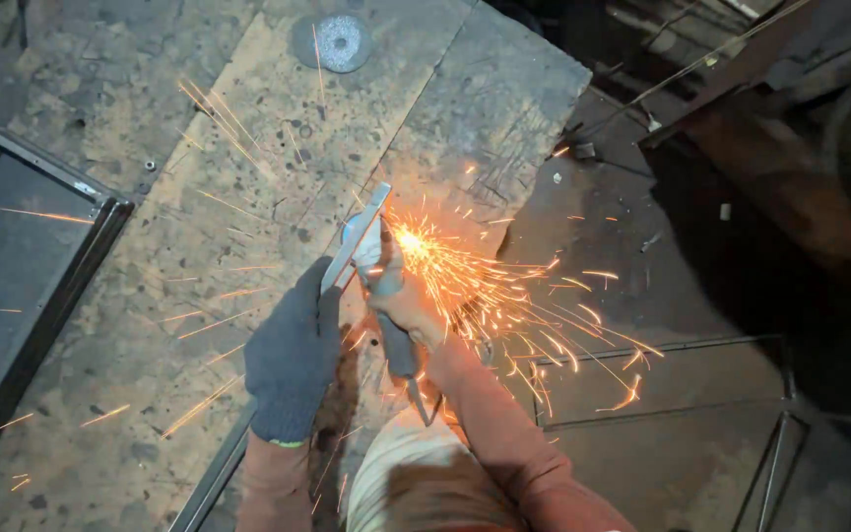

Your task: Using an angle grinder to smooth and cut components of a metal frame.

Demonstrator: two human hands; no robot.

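My left hand (294,347), in a dark knit glove, grips a long thin metal bar (359,236) that lies slanted on the worn workbench (199,246). My right hand (406,300), bare, holds an angle grinder (383,286) against the bar's right side near its far end. A bright burst of orange sparks (485,286) flies from the contact point to the right and downward. Scattered sparks also streak left across the bench. The grinder's disc is hidden by the glare.
A round grinding disc (339,42) lies at the bench's far edge. A dark metal frame (41,296) rests at the left. Thin steel frames (701,414) lie on the floor at lower right. Dark metal beams (741,69) fill the upper right.
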